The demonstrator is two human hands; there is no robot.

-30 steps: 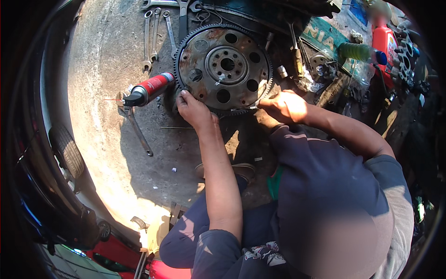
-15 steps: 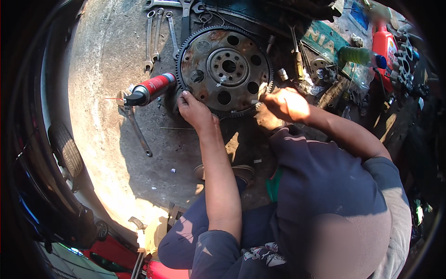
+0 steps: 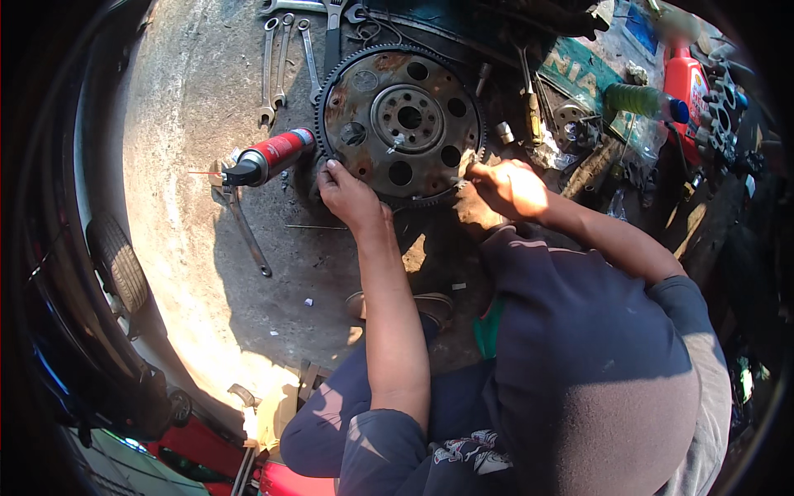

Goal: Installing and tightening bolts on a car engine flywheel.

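Toothed wheel (image 3: 389, 120) is noted before the person, over the concrete floor (image 3: 190, 124); whether it is laid flat or propped cannot be told. Its lower-left rim is gripped by the left hand (image 3: 351, 196), with the thumb set on the upper face, presumably so that turning is prevented. The right hand (image 3: 509, 186) is placed at the lower-right rim, fingers curled closed; whether anything is pinched there cannot be confirmed. The near edge appears to be used because it is most easily reached. A red spray can (image 3: 281, 151) is laid just beside the left rim, and three spanners (image 3: 269, 74) are spread beyond it, apparently for ready access
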